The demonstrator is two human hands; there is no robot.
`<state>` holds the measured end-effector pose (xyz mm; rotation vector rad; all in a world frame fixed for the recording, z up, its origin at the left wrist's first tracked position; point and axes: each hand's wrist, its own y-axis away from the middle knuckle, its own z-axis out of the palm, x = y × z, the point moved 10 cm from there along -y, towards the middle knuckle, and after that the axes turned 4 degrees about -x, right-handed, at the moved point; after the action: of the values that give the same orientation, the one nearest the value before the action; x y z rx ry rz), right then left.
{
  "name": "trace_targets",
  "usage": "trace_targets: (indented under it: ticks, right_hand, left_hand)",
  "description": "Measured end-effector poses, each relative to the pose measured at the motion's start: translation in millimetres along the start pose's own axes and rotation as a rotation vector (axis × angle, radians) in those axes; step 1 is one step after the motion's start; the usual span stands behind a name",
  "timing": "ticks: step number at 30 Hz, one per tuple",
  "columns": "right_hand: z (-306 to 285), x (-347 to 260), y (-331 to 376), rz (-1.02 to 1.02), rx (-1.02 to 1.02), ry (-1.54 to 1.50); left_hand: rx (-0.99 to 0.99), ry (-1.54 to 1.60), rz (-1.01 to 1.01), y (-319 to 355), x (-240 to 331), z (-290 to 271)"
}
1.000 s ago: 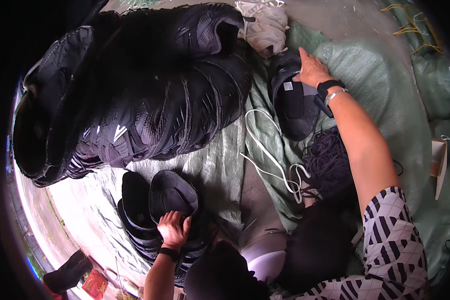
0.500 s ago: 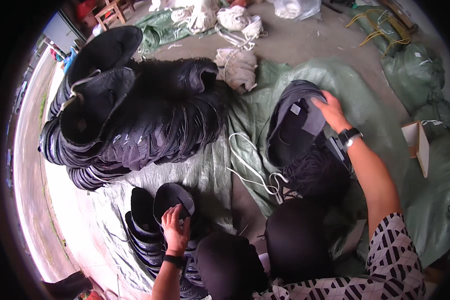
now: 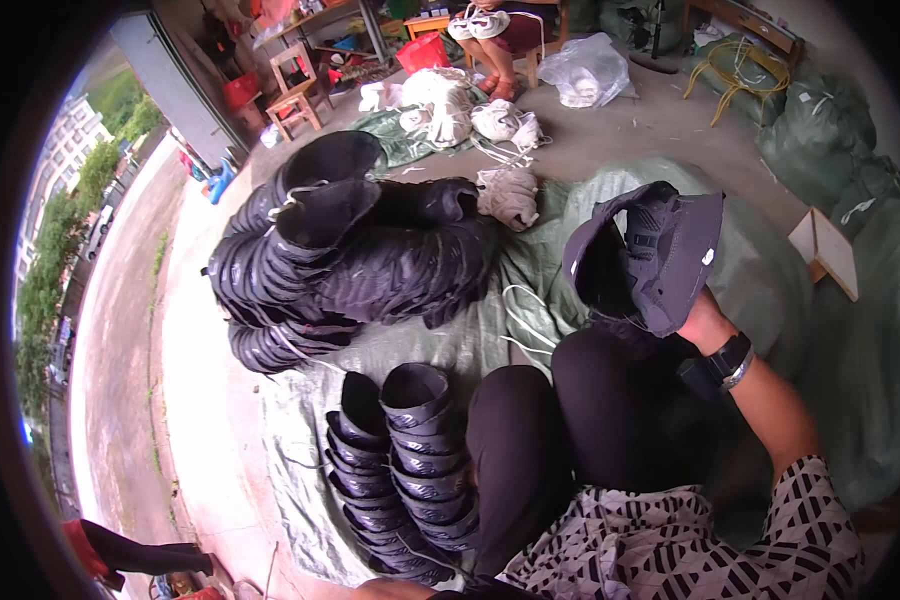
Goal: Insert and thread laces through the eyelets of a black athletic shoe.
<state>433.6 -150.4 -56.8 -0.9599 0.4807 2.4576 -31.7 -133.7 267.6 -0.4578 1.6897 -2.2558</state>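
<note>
On a green tarp (image 3: pixel 430 350) spread over concrete, a person's right hand (image 3: pixel 700 322) is clamped under a floppy dark fabric hat (image 3: pixel 650 255), lifting it above the knees; a watch (image 3: pixel 728 357) bands the wrist. The left hand is out of sight. Two nested stacks (image 3: pixel 400 460) of dark, round-crowned hats stand just left of the knees, and a large ribbed heap (image 3: pixel 340 260) of bundled ones lies further left. White cord (image 3: pixel 520 320) loops between. Bare tarp lies open to the right, bordered by green sacks (image 3: pixel 820 125).
</note>
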Motion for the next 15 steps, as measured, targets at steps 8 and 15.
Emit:
trace_targets:
  ticks: [8, 15]
  right_hand:
    - [78.7, 28.0, 26.1, -0.089, -0.222, 0.415]
    - [167.1, 3.6, 87.9, -0.851, -0.866, 1.274]
  left_hand:
    - [-0.013, 0.322, 0.589, 44.2, 2.8, 21.8]
    - [0.439, 0.907, -0.482, 18.4, -58.3, 88.0]
